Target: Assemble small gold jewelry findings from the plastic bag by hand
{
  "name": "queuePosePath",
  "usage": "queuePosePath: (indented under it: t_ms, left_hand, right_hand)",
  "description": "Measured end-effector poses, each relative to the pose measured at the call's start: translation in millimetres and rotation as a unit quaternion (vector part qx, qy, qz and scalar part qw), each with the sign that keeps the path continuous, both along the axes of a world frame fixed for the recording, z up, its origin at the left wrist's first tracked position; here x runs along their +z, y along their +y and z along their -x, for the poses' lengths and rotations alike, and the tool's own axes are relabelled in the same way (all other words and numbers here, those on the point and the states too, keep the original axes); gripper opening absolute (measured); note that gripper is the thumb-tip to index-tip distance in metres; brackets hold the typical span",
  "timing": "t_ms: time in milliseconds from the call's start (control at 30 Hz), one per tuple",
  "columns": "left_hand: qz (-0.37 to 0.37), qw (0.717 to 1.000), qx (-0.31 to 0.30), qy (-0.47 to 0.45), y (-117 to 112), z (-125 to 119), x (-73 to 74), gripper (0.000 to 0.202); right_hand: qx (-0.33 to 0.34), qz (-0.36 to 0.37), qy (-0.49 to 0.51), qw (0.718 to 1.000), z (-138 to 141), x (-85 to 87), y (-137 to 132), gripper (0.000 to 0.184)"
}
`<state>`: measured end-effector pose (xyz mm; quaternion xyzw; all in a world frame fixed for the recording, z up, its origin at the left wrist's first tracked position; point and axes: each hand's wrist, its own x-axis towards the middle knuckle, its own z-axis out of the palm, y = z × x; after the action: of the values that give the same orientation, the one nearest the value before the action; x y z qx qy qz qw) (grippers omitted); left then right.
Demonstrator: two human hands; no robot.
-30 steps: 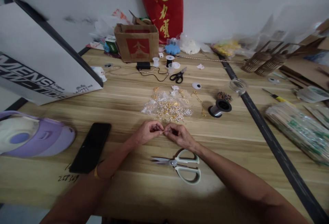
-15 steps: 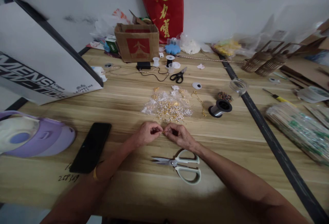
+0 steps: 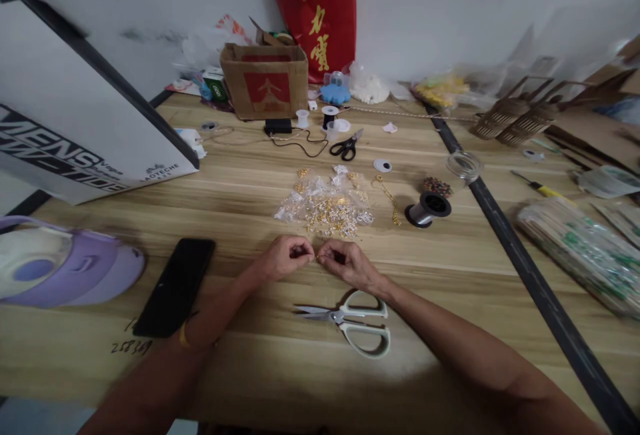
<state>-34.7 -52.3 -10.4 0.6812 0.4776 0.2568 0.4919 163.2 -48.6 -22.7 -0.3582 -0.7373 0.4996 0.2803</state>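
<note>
Trainee: Clock centre at the fingertips, 12 toward the wall. State of the hands?

Instructor: Left hand (image 3: pixel 286 257): thumb and forefinger closed in a pinch. Between the hands, at centre: a small gold-coloured piece (image 3: pixel 316 257), its form too small to make out. Right hand (image 3: pixel 349 263): likewise pinched; both appear to grip the piece.

Trainee: Recommended handling?

Instructor: In my judgement, brace the left wrist, hold the piece visible between the tips, and adjust with one hand only. Use light pressure; so small a part could slip. Keep the right wrist clear of the pale-handled scissors (image 3: pixel 345 322) at 5 o'clock.

Trainee: Surface and room, left to right?

Instructor: On the wood-grain table (image 3: pixel 260 355): purple visor (image 3: pixel 95 265), 9 o'clock; white box (image 3: pixel 100 102), 10; black phone (image 3: pixel 175 288), between 8 and 9. Brown paper bag (image 3: pixel 230 82), between 11 and 12. Red bag (image 3: pixel 335 15) against the wall (image 3: pixel 450 8), 12. Pile of gold and silver parts (image 3: pixel 333 212), between 12 and 1. Gold chain (image 3: pixel 387 198), 2. Wire spool (image 3: pixel 427 210), between 2 and 3. Plastic-wrapped bundle (image 3: pixel 575 248), 3.
</note>
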Motion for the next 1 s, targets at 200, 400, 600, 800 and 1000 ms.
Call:
queuePosePath:
  t_ms: [200,400,600,800,1000]
  left_hand:
    - [0.050,0.998,0.004,-0.048,0.4,-3.2,-9.2,0.008]
    - [0.095,0.990,0.003,-0.103,-1.2,-5.2,-7.8,0.014]
    - [0.056,0.995,0.015,-0.076,-1.0,-4.6,-11.1,0.014]
    - [0.044,0.998,0.009,-0.052,-1.6,-4.1,-7.4,0.013]
    - [0.076,0.995,0.002,-0.060,-1.3,-3.4,-5.6,0.016]
  right_hand:
    - [-0.002,0.003,-0.002,1.000,0.5,1.1,-0.8,0.012]
    - [0.002,-0.006,0.005,1.000,0.7,1.9,-0.6,0.012]
    - [0.002,-0.006,0.007,1.000,0.1,-0.5,-0.4,0.012]
    - [0.003,0.001,0.005,1.000,-0.2,0.4,-0.8,0.013]
    - [-0.004,0.001,0.010,1.000,0.4,-0.5,-0.6,0.016]
